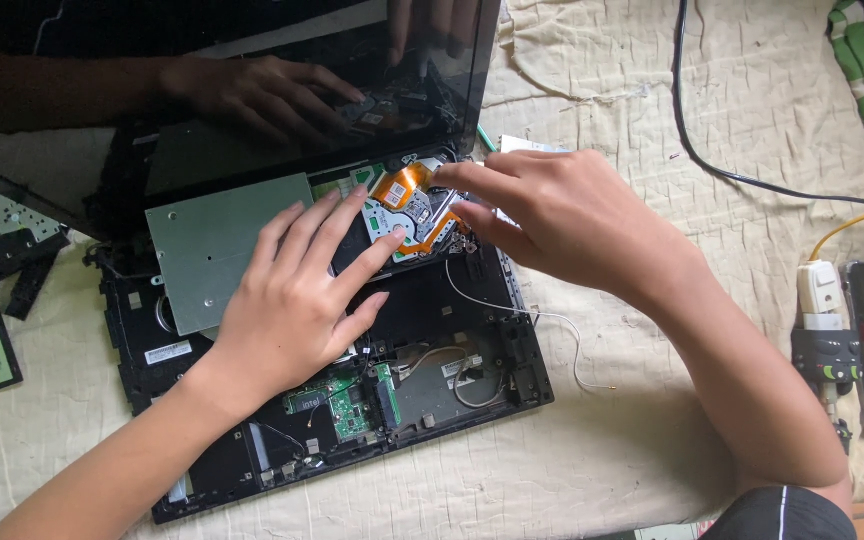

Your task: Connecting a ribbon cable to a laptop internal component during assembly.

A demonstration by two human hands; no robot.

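— Where are the hands?
— Left hand [297, 300] lies open and flat on the opened laptop [332, 340] on the quilt [652, 120]. Right hand [552, 215] pinches the orange ribbon cable [407, 185] near the screen [252, 90].

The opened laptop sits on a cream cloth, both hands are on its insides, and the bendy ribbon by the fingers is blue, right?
Not quite. The head view shows the ribbon is orange, not blue. The rest holds: the laptop sits on the cream cloth, with left hand and right hand on its insides.
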